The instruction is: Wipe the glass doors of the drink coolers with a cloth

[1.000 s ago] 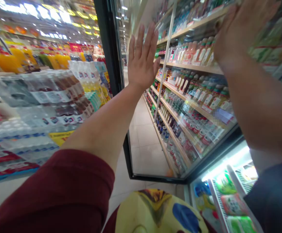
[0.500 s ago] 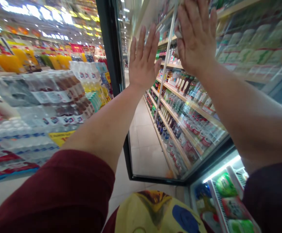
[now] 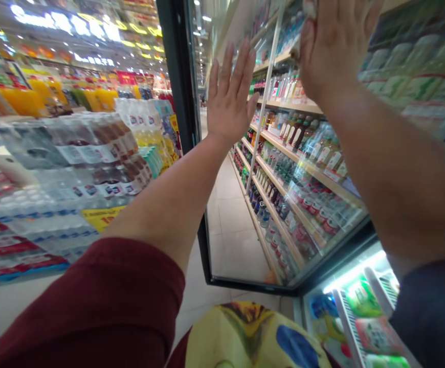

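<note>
A glass cooler door (image 3: 234, 258) with a black frame (image 3: 180, 76) stands swung open in front of me. My left hand (image 3: 229, 99) lies flat on the pane near the frame's edge, fingers stretched and holding nothing. Higher up and to the right, my right hand (image 3: 332, 56) presses a pale cloth (image 3: 310, 9) to the glass. Only scraps of the cloth show beside the thumb and fingers; the rest is hidden under the palm. Bottles on shelves (image 3: 314, 174) show through or in the pane.
Packs of bottled drinks (image 3: 92, 148) are stacked on the left, with a yellow price sign (image 3: 102, 217). At lower right, a lit cooler holds green and pink packages (image 3: 378, 332) on white racks. Pale floor tiles (image 3: 195, 276) run below the door.
My right hand has slid to the right across the glass with the cloth. The left hand stays on the pane, and the view has shifted slightly.
</note>
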`<state>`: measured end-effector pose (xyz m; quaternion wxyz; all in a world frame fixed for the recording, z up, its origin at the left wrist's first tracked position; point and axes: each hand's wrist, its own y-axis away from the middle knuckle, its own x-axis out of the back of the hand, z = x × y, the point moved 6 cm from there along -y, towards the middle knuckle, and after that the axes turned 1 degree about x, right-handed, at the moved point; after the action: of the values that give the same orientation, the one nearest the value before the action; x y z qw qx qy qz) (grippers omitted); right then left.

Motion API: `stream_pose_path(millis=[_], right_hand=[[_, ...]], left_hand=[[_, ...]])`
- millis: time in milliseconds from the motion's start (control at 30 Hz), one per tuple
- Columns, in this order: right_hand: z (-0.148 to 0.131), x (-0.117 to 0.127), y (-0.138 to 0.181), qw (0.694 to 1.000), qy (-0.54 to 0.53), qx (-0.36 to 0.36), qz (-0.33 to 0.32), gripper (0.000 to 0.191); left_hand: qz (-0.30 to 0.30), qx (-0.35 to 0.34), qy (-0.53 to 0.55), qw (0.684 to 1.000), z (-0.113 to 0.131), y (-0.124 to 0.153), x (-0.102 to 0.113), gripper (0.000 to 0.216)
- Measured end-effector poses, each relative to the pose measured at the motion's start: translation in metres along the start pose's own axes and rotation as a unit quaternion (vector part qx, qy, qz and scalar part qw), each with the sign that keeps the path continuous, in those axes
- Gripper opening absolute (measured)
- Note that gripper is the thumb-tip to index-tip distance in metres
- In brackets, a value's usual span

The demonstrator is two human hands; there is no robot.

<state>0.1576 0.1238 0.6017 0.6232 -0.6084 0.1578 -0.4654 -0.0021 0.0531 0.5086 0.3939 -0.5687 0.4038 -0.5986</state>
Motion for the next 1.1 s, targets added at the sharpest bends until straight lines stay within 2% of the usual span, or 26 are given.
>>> stream_pose_path(millis=[67,100,200,233,267,300,367,433,467,500,533,633,667,700,767,833,867,933,1000,1033,1100], right_hand=[[0.007,0.0,0.007,0.998,-0.003,-0.043,0.053,0.067],[0.005,-0.001,0.012,0.998,-0.002,-0.023,0.059,0.068],[-0.011,-0.008,0.03,0.992,0.005,0.129,0.016,0.071],[-0.014,-0.009,0.035,0.988,0.004,0.157,0.0,0.071],[-0.013,-0.007,0.038,0.988,0.001,0.154,-0.002,0.07],[-0.009,-0.004,0.039,0.993,-0.003,0.118,0.011,0.07],[0.002,0.005,0.039,0.998,-0.01,-0.017,0.062,0.071],[0.009,0.01,0.044,0.985,-0.006,-0.145,0.096,0.072],[0.01,0.011,0.046,0.98,0.0,-0.173,0.098,0.073],[0.008,0.012,0.047,0.981,0.005,-0.173,0.09,0.073],[0.006,0.012,0.045,0.987,0.011,-0.145,0.075,0.073],[0.006,0.012,0.036,1.0,0.022,0.0,0.014,0.076],[0.01,0.012,0.032,0.999,0.029,0.021,-0.003,0.076],[0.017,0.013,0.027,0.999,0.037,0.012,-0.01,0.077],[0.03,0.016,0.021,0.996,0.05,-0.068,0.007,0.078],[0.03,0.017,0.023,0.991,0.044,-0.119,0.033,0.078],[0.023,0.015,0.026,0.994,0.031,-0.1,0.038,0.077],[0.001,0.007,0.035,1.0,0.002,0.009,0.023,0.073],[-0.015,0.001,0.043,0.993,-0.017,0.116,-0.002,0.071],[-0.017,-0.001,0.045,0.99,-0.021,0.141,-0.006,0.071],[-0.012,-0.001,0.042,0.993,-0.026,0.114,0.008,0.071]], left_hand=[[0.002,0.004,-0.002,1.0,-0.001,0.0,0.0,0.072],[0.003,0.003,-0.002,1.0,-0.001,0.0,0.0,0.072],[0.009,0.0,-0.004,1.0,-0.002,-0.001,-0.002,0.071],[0.009,-0.003,-0.005,1.0,-0.002,-0.001,-0.003,0.071],[0.01,-0.008,-0.007,1.0,-0.001,-0.001,-0.003,0.07],[0.012,-0.012,-0.012,1.0,-0.001,0.0,-0.004,0.071],[0.011,-0.018,-0.019,1.0,0.0,0.0,-0.004,0.073],[0.009,-0.015,-0.017,1.0,0.0,0.0,-0.004,0.072],[0.008,-0.011,-0.012,1.0,0.0,0.0,-0.003,0.071],[0.009,-0.009,-0.006,1.0,0.0,0.0,-0.002,0.07],[0.011,-0.007,0.001,1.0,0.0,0.0,-0.002,0.07],[0.016,-0.005,0.012,1.0,0.0,-0.001,-0.001,0.071],[0.018,-0.004,0.016,1.0,-0.001,-0.001,-0.002,0.071],[0.02,-0.005,0.018,1.0,-0.001,0.0,-0.002,0.07],[0.025,-0.013,0.015,1.0,-0.002,0.0,-0.004,0.069],[0.034,-0.025,-0.002,0.999,-0.001,0.001,-0.006,0.07],[0.038,-0.03,-0.011,0.999,-0.001,0.001,-0.006,0.071],[0.041,-0.031,-0.019,0.998,-0.001,0.001,-0.007,0.071],[0.033,-0.02,-0.006,0.999,-0.003,0.0,-0.007,0.07],[0.026,-0.011,0.003,1.0,-0.004,-0.001,-0.007,0.07],[0.014,0.001,0.011,1.0,-0.004,-0.002,-0.006,0.071]])
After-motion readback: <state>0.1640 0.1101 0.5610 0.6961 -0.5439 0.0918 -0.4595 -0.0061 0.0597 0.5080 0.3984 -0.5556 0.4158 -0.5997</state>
